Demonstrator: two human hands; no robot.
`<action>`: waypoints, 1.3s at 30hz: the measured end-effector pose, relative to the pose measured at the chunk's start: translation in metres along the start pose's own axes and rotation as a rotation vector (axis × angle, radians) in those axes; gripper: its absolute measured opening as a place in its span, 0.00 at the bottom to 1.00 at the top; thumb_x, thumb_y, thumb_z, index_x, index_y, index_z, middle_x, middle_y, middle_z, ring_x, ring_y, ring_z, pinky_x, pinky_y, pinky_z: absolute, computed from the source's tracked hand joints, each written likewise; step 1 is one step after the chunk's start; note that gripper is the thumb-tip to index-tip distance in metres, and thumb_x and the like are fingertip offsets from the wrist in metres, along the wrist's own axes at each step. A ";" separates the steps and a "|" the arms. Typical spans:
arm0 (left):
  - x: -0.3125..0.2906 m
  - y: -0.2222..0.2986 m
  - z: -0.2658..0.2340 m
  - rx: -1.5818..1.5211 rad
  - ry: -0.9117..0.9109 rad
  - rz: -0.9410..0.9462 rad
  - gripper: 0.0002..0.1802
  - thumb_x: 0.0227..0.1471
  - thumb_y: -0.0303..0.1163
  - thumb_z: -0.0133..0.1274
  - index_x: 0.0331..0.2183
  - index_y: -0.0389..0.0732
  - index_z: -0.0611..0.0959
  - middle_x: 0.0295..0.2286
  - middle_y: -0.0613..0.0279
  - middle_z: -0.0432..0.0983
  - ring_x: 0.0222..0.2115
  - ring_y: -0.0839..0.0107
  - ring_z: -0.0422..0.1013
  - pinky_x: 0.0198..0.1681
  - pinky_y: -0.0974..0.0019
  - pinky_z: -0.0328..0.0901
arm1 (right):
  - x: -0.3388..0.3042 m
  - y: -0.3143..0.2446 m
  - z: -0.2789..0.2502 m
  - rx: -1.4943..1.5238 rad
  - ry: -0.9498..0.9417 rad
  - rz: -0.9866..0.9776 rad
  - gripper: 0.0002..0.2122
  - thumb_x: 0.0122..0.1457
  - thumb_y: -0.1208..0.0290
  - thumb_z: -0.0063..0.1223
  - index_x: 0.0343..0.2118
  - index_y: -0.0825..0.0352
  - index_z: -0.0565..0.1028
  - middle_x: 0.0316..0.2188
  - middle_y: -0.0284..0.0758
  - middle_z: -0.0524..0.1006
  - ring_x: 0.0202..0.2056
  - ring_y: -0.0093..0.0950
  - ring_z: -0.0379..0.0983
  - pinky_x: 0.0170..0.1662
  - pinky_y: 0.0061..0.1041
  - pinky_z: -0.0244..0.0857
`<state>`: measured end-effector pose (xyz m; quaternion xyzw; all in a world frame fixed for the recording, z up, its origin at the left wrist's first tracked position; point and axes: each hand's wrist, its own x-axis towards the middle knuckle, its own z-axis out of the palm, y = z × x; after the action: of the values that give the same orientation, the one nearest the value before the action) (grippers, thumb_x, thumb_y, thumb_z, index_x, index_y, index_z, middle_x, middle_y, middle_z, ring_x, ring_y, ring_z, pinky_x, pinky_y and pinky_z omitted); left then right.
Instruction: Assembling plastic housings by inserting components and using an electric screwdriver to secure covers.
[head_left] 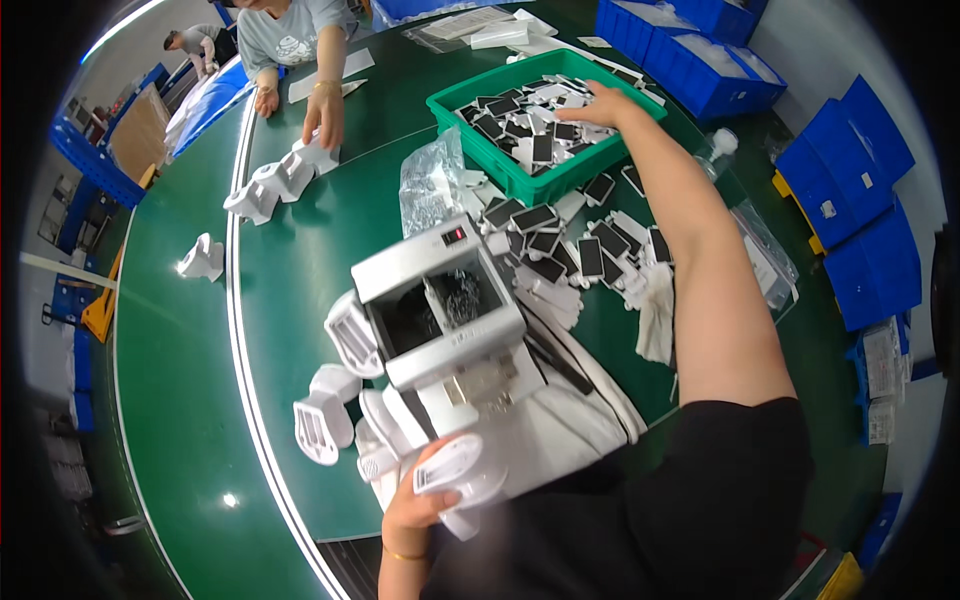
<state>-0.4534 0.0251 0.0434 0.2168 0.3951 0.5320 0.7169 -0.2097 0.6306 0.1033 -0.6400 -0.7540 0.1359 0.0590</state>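
Note:
My left hand [412,505], near the lower edge, is closed round a white plastic housing [465,468] with an oval opening. My right arm stretches far forward, and my right hand [606,108] is over the green crate [520,186] with thumb and fingers apart. That crate is filled with small flat parts [542,148] in white and black. Between my arms stands a silver-grey machine [455,345] with an open dark top and a small red display. More white housings [318,428] stand to its left, close to my left hand.
Loose black-and-white parts [592,258] lie between machine and crate, beside a clear plastic bag [430,180]. A co-worker's hand [325,115] touches white housings [285,178] across the table. Blue bins [690,60] stand at the back right. A white strip [236,300] runs along the green table.

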 end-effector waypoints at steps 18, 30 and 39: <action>0.007 -0.001 0.007 0.138 0.171 0.060 0.53 0.30 0.43 0.73 0.56 0.29 0.69 0.50 0.43 0.73 0.50 0.56 0.71 0.55 0.57 0.65 | 0.067 -0.001 0.041 -0.349 -0.217 0.100 0.29 0.47 0.61 0.62 0.57 0.48 0.73 0.55 0.37 0.74 0.53 0.35 0.73 0.52 0.35 0.69; 0.002 0.000 0.033 0.312 0.159 0.128 0.46 0.37 0.33 0.69 0.57 0.32 0.67 0.51 0.54 0.71 0.54 0.66 0.67 0.59 0.64 0.58 | -0.052 -0.011 -0.031 0.895 0.335 -0.131 0.19 0.45 0.83 0.57 0.43 0.65 0.79 0.35 0.34 0.79 0.35 0.23 0.75 0.34 0.24 0.70; 0.001 -0.019 0.067 0.267 0.165 0.244 0.52 0.41 0.24 0.67 0.64 0.38 0.58 0.57 0.59 0.63 0.58 0.69 0.61 0.60 0.64 0.57 | -0.248 -0.023 0.014 0.439 -0.024 -0.710 0.14 0.43 0.81 0.64 0.33 0.57 0.78 0.36 0.35 0.69 0.43 0.33 0.71 0.48 0.28 0.64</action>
<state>-0.3890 0.0271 0.0686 0.3117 0.4902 0.5738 0.5773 -0.1918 0.3822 0.1170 -0.3108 -0.8816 0.2719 0.2286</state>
